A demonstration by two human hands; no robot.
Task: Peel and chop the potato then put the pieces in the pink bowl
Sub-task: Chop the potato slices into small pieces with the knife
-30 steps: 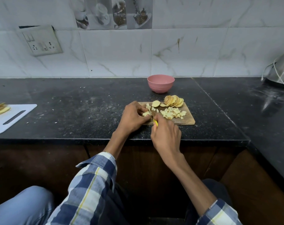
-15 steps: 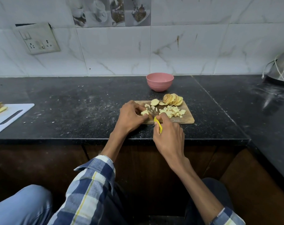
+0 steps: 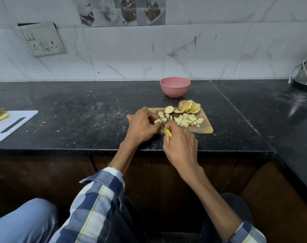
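Our left hand (image 3: pixel 142 125) pinches the potato piece (image 3: pixel 157 121) just left of the yellow-handled knife (image 3: pixel 167 132) our right hand (image 3: pixel 180 146) grips; the pink bowl (image 3: pixel 175 89) sits beyond.

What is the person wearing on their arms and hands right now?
Both hands are bare: the left hand and right hand show no gloves, rings or watch. The forearms are uncovered. Each arm has a checked shirt sleeve pushed back, in blue, navy and white with thin yellow lines: the left sleeve and the right sleeve.
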